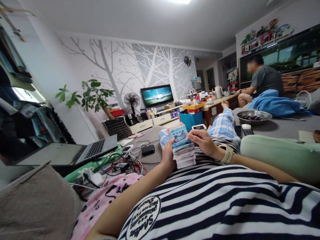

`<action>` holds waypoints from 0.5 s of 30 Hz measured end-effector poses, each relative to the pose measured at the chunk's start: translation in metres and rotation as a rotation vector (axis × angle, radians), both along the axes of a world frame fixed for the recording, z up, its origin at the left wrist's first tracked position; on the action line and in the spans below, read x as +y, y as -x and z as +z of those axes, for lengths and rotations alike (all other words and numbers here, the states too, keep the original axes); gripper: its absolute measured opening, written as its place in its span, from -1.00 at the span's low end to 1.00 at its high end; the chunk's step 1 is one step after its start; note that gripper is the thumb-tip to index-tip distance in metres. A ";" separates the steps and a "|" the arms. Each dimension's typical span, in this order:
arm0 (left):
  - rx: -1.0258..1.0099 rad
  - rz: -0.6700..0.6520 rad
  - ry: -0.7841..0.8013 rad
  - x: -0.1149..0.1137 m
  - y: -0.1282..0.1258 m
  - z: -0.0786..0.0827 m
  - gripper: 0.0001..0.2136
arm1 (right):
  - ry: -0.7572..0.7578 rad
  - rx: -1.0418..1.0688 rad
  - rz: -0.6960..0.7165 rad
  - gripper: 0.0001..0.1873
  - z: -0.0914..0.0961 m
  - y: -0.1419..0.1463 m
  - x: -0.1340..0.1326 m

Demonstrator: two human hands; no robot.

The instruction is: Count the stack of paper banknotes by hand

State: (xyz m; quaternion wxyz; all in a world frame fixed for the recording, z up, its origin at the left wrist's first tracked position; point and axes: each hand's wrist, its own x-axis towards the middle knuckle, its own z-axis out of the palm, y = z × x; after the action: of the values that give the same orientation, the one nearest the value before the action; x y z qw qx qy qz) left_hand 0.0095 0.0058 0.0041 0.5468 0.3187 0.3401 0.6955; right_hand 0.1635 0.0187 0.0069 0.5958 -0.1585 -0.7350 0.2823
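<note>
Fanned banknotes (180, 135) sit over my lap, a blue note facing up, with pinkish edges behind and paler notes spread out below. My left hand (168, 154) is closed around their left side, thumb on the front. At the right edge, my right hand (203, 143) pinches the blue banknote between thumb and fingers; a pale watch strap is on that wrist. Just beyond the notes lies a small white-framed device (199, 127) with a dark screen.
To the left are an open laptop (96, 149), tangled cables and a black box (148, 150). At right lie a green cushion (277, 155), a remote (247, 129), and a metal bowl (268, 116) of dark round fruit. Another person (266, 80) sits beyond, near a cluttered table (220, 100).
</note>
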 end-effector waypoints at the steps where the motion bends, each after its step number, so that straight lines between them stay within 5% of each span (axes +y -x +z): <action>1: 0.022 0.015 0.002 0.000 0.000 0.000 -0.90 | 0.011 -0.003 0.015 -0.54 -0.001 0.000 0.001; 5: 0.040 -0.006 -0.019 0.002 0.001 -0.002 -0.81 | 0.066 0.029 0.050 -0.48 -0.003 0.000 0.007; 11: 0.050 -0.179 -0.135 0.005 0.002 -0.008 -0.78 | 0.140 0.077 -0.141 -0.53 -0.002 0.001 0.014; 15: 0.091 -0.139 -0.130 -0.005 -0.001 -0.001 -0.74 | 0.163 0.023 -0.151 -0.53 -0.004 0.002 0.020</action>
State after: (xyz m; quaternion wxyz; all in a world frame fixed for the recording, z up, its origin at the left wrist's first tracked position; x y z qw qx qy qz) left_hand 0.0108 0.0013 0.0028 0.5559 0.4077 0.2958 0.6612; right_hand 0.1613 0.0384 0.0034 0.6087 -0.2580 -0.6888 0.2974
